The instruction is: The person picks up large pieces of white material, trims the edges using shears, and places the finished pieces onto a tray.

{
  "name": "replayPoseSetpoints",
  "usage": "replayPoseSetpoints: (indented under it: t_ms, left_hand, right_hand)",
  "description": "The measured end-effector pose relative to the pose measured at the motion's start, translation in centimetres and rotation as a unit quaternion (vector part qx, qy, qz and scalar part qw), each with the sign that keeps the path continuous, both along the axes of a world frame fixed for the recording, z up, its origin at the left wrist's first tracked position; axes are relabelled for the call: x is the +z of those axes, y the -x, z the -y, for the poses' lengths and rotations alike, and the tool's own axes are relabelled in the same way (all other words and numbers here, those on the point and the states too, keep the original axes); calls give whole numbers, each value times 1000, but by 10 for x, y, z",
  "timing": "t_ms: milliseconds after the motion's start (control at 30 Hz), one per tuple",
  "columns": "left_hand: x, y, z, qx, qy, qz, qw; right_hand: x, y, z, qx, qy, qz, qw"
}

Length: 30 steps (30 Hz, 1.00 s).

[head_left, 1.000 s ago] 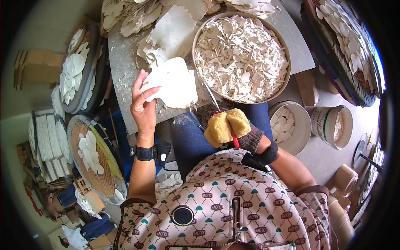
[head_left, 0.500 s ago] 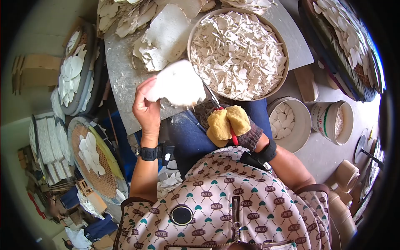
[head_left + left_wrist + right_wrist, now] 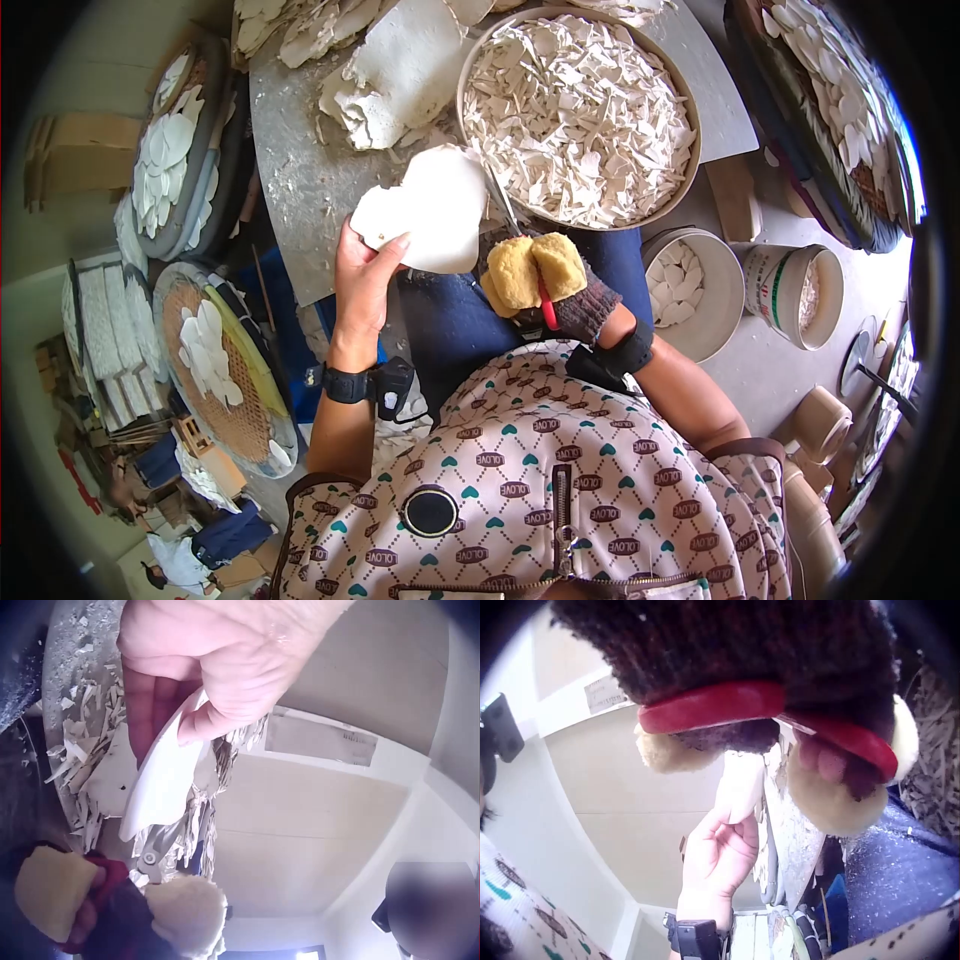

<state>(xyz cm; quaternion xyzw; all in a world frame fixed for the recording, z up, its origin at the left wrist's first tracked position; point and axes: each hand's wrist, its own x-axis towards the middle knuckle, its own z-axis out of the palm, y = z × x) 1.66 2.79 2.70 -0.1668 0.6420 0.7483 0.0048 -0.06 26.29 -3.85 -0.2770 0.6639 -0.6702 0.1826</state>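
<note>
Head view suggests a trimming step: the left hand (image 3: 365,290) pinches a pale sheet (image 3: 437,215) between thumb and fingers, holding it by the tabletop's (image 3: 728,105) near edge, left of a round tray (image 3: 695,140) of scraps, while the gloved right hand (image 3: 590,303) is closed around red-handled shears (image 3: 149,859) with yellow padding (image 3: 516,272) at the grip. Their blades point up beside the sheet's right edge, though contact cannot be told. Next probably calls for the left to feed that edge between the blades, steadily, and the right to squeeze.
</note>
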Motion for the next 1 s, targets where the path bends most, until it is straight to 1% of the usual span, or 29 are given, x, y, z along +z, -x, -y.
replayPoseSetpoints:
  t_ms: [33, 133, 167, 200, 267, 300, 400, 433, 533, 567, 667, 767, 867, 1000]
  left_hand:
    - [-1, -1, -2, -5, 7, 1, 1000]
    - [-1, -5, -4, -15, 26, -1, 1000]
    - [0, -4, -4, -18, 29, -4, 999]
    - [0, -4, -4, -22, 32, -7, 999]
    - [-5, -2, -4, -9, 60, -49, 997]
    - [-8, -1, -4, -3, 74, -71, 995]
    - [-22, -9, -20, 142, 71, -79, 984]
    - [-19, -9, -27, 155, 38, -85, 983]
    - [-25, -7, -35, 131, 152, -133, 971]
    - [-24, -6, -31, 113, 128, -118, 978]
    - [-22, -3, -29, 105, 102, -111, 983]
    - [-21, -2, -28, 96, 80, -104, 987]
    - [-22, 0, -25, 90, 60, -107, 988]
    - [-18, 1, -17, 45, 16, -80, 996]
  right_hand:
    - [-5, 0, 3, -2, -3, 9, 1000]
    - [-10, -2, 4, -7, 36, 93, 995]
    - [-7, -3, 2, -1, 82, 175, 981]
    - [-4, -1, 1, 3, 62, 150, 987]
    - [3, 2, -1, 8, 24, 101, 995]
    - [5, 3, -1, 18, 24, 85, 996]
    - [7, 5, 3, 25, 41, 25, 999]
    - [7, 6, 5, 21, 35, 0, 999]
    - [10, 5, 9, 2, -9, -82, 997]
    - [16, 2, 6, 22, -7, -13, 1000]
    - [10, 1, 9, 22, 57, 106, 993]
    - [13, 1, 10, 25, 103, 189, 976]
    - [12, 0, 10, 24, 71, 131, 989]
    - [6, 5, 11, 3, 43, -15, 999]
